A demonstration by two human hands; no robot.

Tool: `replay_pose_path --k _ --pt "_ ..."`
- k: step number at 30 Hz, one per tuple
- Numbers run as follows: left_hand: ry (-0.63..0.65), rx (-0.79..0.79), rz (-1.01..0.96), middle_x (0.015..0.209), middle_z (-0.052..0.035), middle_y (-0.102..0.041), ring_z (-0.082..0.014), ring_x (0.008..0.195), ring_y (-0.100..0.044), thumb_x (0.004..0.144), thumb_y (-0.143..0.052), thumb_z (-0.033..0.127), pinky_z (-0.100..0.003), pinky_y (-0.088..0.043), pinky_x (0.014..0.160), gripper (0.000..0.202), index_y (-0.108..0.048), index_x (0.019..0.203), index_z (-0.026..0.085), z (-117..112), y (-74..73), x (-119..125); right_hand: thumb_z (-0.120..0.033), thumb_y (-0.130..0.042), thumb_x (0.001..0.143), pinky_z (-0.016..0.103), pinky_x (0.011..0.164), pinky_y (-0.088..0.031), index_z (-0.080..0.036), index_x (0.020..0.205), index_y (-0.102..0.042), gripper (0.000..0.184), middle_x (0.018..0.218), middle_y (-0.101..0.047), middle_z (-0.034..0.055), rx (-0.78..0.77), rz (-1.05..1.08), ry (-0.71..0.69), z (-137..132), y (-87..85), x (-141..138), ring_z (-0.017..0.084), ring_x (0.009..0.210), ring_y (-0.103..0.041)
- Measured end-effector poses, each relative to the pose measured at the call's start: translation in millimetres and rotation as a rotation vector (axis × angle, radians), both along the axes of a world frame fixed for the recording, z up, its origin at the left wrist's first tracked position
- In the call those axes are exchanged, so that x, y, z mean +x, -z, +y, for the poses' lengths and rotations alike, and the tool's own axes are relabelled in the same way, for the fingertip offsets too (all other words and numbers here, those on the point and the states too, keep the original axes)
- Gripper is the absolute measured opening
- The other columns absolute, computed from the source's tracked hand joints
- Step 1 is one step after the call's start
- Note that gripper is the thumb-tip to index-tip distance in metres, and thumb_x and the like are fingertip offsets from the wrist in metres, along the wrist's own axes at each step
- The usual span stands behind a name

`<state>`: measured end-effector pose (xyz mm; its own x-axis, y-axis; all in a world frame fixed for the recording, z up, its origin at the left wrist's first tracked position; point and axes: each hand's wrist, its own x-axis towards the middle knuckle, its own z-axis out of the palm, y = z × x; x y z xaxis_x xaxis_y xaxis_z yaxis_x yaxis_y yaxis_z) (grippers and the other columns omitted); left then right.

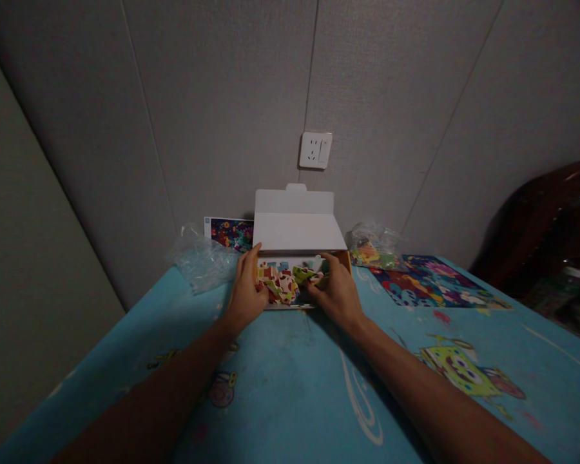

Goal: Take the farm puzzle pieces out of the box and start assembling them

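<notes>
An open white box (297, 232) stands on the blue cartoon-print table (290, 380) by the wall, its lid tipped back. Colourful puzzle pieces (287, 283) fill its tray. My left hand (246, 290) rests against the tray's left side with fingers curled over the pieces. At the tray's right side, my right hand (336, 290) has its fingers bent into the pieces. Whether either hand grips a single piece is hidden.
A crumpled clear plastic bag (200, 261) lies left of the box, with a picture card (232, 233) behind it. A bag of puzzle pieces (372, 248) and an assembled puzzle sheet (432, 280) lie to the right. A wall socket (315, 150) is above. A dark rounded object (546, 225) stands far right.
</notes>
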<state>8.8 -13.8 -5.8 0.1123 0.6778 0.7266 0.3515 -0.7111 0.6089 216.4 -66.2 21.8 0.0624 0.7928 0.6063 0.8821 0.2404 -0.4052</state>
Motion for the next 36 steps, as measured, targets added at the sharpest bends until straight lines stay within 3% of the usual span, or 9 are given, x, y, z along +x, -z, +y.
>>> replay_pose_path --k 5,8,12,15,18,23,29,36 --pt "-0.018 -0.013 0.008 0.142 -0.0092 -0.040 -0.0265 0.137 -0.036 0.067 -0.050 -0.006 -0.049 -0.024 0.120 0.088 -0.031 0.147 0.025 -1.0 -1.6 0.7 -0.030 -0.061 0.080 0.045 0.097 -0.044 -0.016 0.131 -0.045 0.055 0.120 -0.058 0.0158 0.176 0.071 -0.017 -4.5 -5.2 -0.3 0.030 0.110 -0.055" --pt "-0.023 -0.021 -0.006 0.142 -0.0086 -0.041 -0.0260 0.136 -0.038 0.067 -0.052 -0.005 -0.047 -0.025 0.120 0.087 -0.033 0.146 0.025 -1.3 -2.2 1.7 -0.033 -0.063 0.079 0.041 0.093 -0.047 -0.017 0.129 -0.045 0.056 0.117 -0.060 0.0143 0.215 0.090 -0.137 -15.9 -9.9 -5.8 0.028 0.107 -0.057" --pt "-0.035 -0.029 -0.017 0.142 -0.0087 -0.041 -0.0257 0.136 -0.038 0.070 -0.053 -0.002 -0.046 -0.025 0.120 0.082 -0.035 0.145 0.024 -0.8 -2.0 2.1 -0.030 -0.069 0.071 0.036 0.090 -0.049 -0.017 0.128 -0.047 0.062 0.117 -0.063 0.0112 0.041 0.002 -0.554 -34.8 -12.6 -18.7 0.024 0.104 -0.061" --pt "-0.036 -0.011 -0.007 0.143 -0.0096 -0.041 -0.0254 0.137 -0.036 0.070 -0.051 -0.004 -0.047 -0.024 0.120 0.081 -0.034 0.145 0.022 -0.9 -2.1 1.8 -0.028 -0.071 0.067 0.037 0.092 -0.048 -0.020 0.132 -0.048 0.070 0.120 -0.063 0.0091 -0.159 -0.107 -0.719 -42.0 -10.7 -27.2 0.025 0.105 -0.061" --pt "-0.037 0.001 -0.008 0.144 -0.0103 -0.040 -0.0253 0.138 -0.036 0.070 -0.048 -0.005 -0.047 -0.023 0.121 0.082 -0.033 0.146 0.021 -1.7 -2.2 1.8 -0.028 -0.070 0.066 0.038 0.090 -0.048 -0.021 0.135 -0.049 0.072 0.118 -0.065 0.0086 -0.259 -0.161 -0.696 -41.9 -8.1 -31.2 0.025 0.102 -0.062" --pt "-0.032 -0.010 -0.061 0.145 -0.0083 -0.040 -0.0231 0.139 -0.036 0.069 -0.042 -0.008 -0.046 -0.020 0.122 0.082 -0.037 0.145 0.024 -1.5 -1.1 2.9 -0.029 -0.068 0.071 0.039 0.092 -0.048 -0.021 0.138 -0.048 0.071 0.118 -0.065 0.0092 -0.277 -0.193 -0.636 -39.5 -5.9 -32.5 0.025 0.104 -0.062" --pt "-0.053 -0.004 -0.100 0.144 -0.0072 -0.041 -0.0211 0.139 -0.035 0.080 -0.039 -0.003 -0.045 -0.020 0.122 0.070 -0.038 0.144 0.025 2.0 1.2 4.4 -0.033 -0.067 0.077 0.039 0.091 -0.049 -0.022 0.141 -0.045 0.069 0.123 -0.064 0.0095 -0.339 -0.211 -0.607 -39.9 -6.5 -34.0 0.026 0.104 -0.063" --pt "-0.090 -0.017 -0.074 0.145 -0.0081 -0.040 -0.0207 0.139 -0.034 0.094 -0.038 0.012 -0.045 -0.022 0.121 0.054 -0.036 0.146 0.025 9.3 5.8 3.4 -0.053 -0.066 0.081 0.043 0.092 -0.048 -0.019 0.145 -0.040 0.077 0.126 -0.061 0.0157 -0.384 -0.261 -0.607 -40.2 -5.7 -34.4 0.030 0.110 -0.061"
